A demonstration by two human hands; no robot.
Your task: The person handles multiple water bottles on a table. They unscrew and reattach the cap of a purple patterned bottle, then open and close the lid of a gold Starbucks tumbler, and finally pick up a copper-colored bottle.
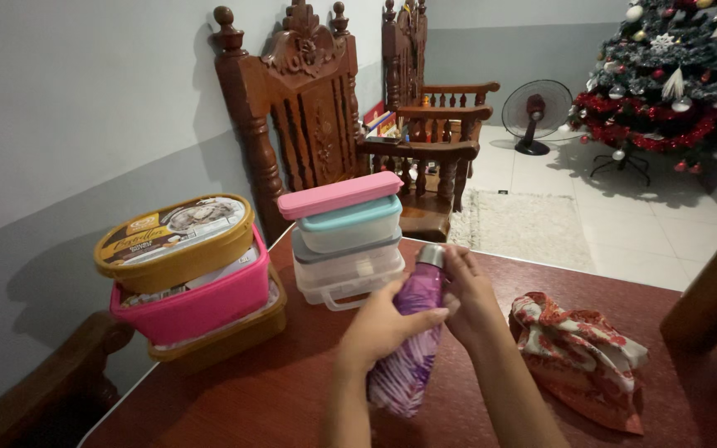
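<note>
Bottle (412,340), purple, is tilting over the near table (275,390); we are gripping its body with our left hand (383,328) while our right hand (466,299) is closing round the silver cap (431,255), steadying it. Tubs (197,282) and boxes (343,241) are standing left, cloth (582,353) right. Our fingers are hiding the neck.

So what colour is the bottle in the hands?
Purple with white streaks, silver cap; bottle, head view.

Bottle (412,348) middle hidden under left hand (383,328); cap (431,255) partly behind right hand (468,300); right of bottle, tree (674,75) cropped.
</note>
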